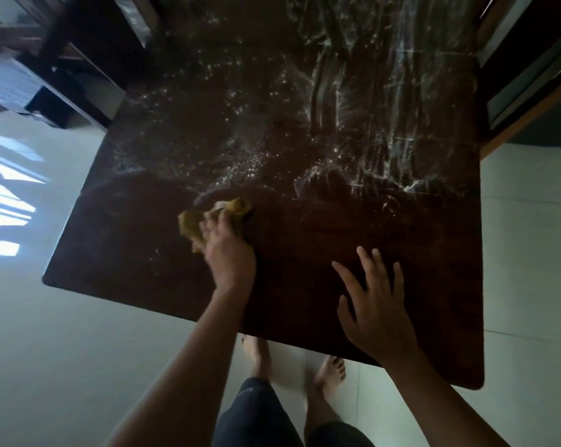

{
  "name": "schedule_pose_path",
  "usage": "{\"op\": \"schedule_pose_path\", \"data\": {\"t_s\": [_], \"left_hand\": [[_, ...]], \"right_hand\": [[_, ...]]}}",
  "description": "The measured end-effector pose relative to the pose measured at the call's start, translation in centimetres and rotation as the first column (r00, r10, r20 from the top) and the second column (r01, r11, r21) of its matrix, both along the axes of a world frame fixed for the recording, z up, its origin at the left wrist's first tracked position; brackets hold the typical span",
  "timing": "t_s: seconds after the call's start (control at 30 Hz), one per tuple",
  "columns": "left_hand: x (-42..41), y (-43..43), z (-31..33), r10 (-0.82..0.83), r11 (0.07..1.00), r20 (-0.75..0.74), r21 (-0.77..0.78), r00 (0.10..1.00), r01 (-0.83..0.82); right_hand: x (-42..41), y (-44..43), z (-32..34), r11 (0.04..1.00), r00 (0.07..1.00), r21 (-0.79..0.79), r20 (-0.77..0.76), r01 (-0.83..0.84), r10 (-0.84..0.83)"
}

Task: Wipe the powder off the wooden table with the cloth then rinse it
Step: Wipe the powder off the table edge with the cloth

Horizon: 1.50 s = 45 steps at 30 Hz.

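Note:
A dark wooden table (353, 240) fills the middle of the head view. White powder (363, 124) lies in smeared streaks over its far right part, with scattered specks toward the middle. A crumpled yellow cloth (192, 222) rests on the table left of centre. My left hand (229, 253) is closed on the cloth and presses it to the wood. My right hand (374, 304) lies flat on the near part of the table with fingers spread and nothing in it. The near strip of the tabletop looks dark and free of powder.
Pale tiled floor (63, 350) surrounds the table, with bright window light patches at the left. Dark wooden furniture (79, 59) stands at the far left and a wooden frame (531, 91) at the far right. My bare feet (329, 372) stand at the table's near edge.

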<state>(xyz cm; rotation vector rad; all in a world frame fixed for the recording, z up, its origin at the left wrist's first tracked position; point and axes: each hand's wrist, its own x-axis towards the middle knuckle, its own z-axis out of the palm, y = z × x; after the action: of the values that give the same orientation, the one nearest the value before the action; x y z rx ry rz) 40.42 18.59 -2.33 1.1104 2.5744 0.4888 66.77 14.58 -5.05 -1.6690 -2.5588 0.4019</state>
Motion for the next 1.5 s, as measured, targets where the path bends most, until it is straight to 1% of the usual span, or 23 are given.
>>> {"op": "schedule_pose_path", "data": {"t_s": [0.07,0.13,0.2,0.23,0.27,0.3,0.4,0.47,0.53,0.6,0.7,0.77,0.8,0.87,0.97,1.03,1.1,1.23,1.27,1.3,1.33,1.4,1.5], "left_hand": [[3.6,1.0,0.0,-0.291,0.957,0.026,-0.009,0.956,0.291],[5.9,0.9,0.1,-0.609,0.791,0.034,-0.034,0.792,0.610],[4.6,0.8,0.2,-0.788,0.613,0.040,-0.038,0.614,0.789],[2.9,0.9,0.2,-0.806,0.590,0.050,-0.013,0.590,0.807],[1.2,0.8,0.3,-0.787,0.617,0.053,0.029,0.615,0.787],[-0.6,0.7,0.4,-0.734,0.679,0.049,0.070,0.677,0.731],[-2.5,1.4,0.5,-0.445,0.894,0.093,0.098,0.890,0.437],[0.2,2.8,0.5,-0.336,0.942,0.097,0.033,0.937,0.334],[4.2,3.9,0.5,-0.377,0.926,0.104,0.002,0.920,0.379],[8.0,4.0,0.6,-0.564,0.824,0.124,0.023,0.817,0.566],[10.6,3.1,1.0,-0.850,0.512,0.157,0.016,0.504,0.859],[8.6,3.4,0.7,-0.921,0.372,0.138,0.030,0.365,0.928],[6.9,3.8,0.3,-0.933,0.342,0.130,0.033,0.335,0.939],[3.2,4.6,0.2,-0.920,0.379,0.130,0.042,0.371,0.925],[-1.1,5.1,0.6,-0.777,0.625,0.138,0.051,0.614,0.779],[-1.6,4.0,0.7,-0.684,0.728,0.126,0.066,0.718,0.682],[-0.5,1.9,0.4,-0.702,0.711,0.133,0.070,0.699,0.700],[0.6,-2.6,0.1,-0.883,0.456,0.157,0.064,0.442,0.888],[-0.2,-3.0,0.0,-0.902,0.422,0.135,0.064,0.411,0.905],[-1.3,-3.2,0.1,-0.901,0.428,0.111,0.069,0.420,0.901],[-2.6,-3.4,0.3,-0.878,0.477,0.096,0.073,0.470,0.876],[-5.5,-3.9,0.6,-0.737,0.675,0.049,0.078,0.674,0.734],[-10.5,-5.2,0.8,-0.338,0.939,-0.063,0.041,0.939,0.340]], "right_hand": [[0.0,0.0,-0.1,1.000,1.000,0.010,-0.013,0.006,-0.006],[0.0,-0.1,-0.1,1.000,0.999,0.017,-0.034,0.023,-0.023],[0.2,-0.1,0.0,0.997,0.997,0.017,-0.042,0.071,-0.070],[0.3,-0.1,0.0,0.993,0.993,0.014,-0.035,0.114,-0.113],[0.4,-0.1,0.1,0.986,0.986,0.011,-0.023,0.165,-0.165],[0.4,-0.1,0.2,0.977,0.976,0.006,-0.012,0.215,-0.215],[0.1,0.1,0.3,0.953,0.953,-0.013,0.010,0.303,-0.303],[-0.2,0.2,0.3,0.943,0.944,-0.022,0.019,0.331,-0.331],[-0.2,0.3,0.4,0.922,0.923,-0.040,0.010,0.384,-0.384],[-0.3,0.3,0.4,0.890,0.891,-0.051,-0.008,0.453,-0.454],[-0.3,0.3,0.4,0.822,0.821,-0.029,-0.043,0.568,-0.569],[-0.4,0.5,0.4,0.783,0.780,-0.022,-0.070,0.621,-0.621],[-0.4,0.5,0.5,0.771,0.768,-0.026,-0.080,0.636,-0.636],[-0.5,0.5,0.6,0.755,0.751,-0.034,-0.091,0.654,-0.654],[-0.6,0.8,0.7,0.737,0.731,-0.045,-0.097,0.674,-0.675],[-0.6,0.8,0.6,0.739,0.734,-0.039,-0.086,0.673,-0.674],[-0.5,0.8,0.6,0.745,0.743,-0.031,-0.070,0.666,-0.666],[-0.7,0.7,0.7,0.778,0.778,-0.049,-0.036,0.626,-0.628],[-0.8,0.7,0.8,0.798,0.799,-0.058,-0.026,0.599,-0.601],[-0.8,0.6,0.8,0.826,0.827,-0.065,-0.016,0.560,-0.562],[-0.8,0.5,0.9,0.860,0.862,-0.060,-0.006,0.506,-0.508],[-1.0,0.5,1.0,0.928,0.928,-0.034,-0.020,0.371,-0.372],[-1.5,0.9,0.9,0.976,0.971,0.002,-0.105,0.216,-0.215]]}}
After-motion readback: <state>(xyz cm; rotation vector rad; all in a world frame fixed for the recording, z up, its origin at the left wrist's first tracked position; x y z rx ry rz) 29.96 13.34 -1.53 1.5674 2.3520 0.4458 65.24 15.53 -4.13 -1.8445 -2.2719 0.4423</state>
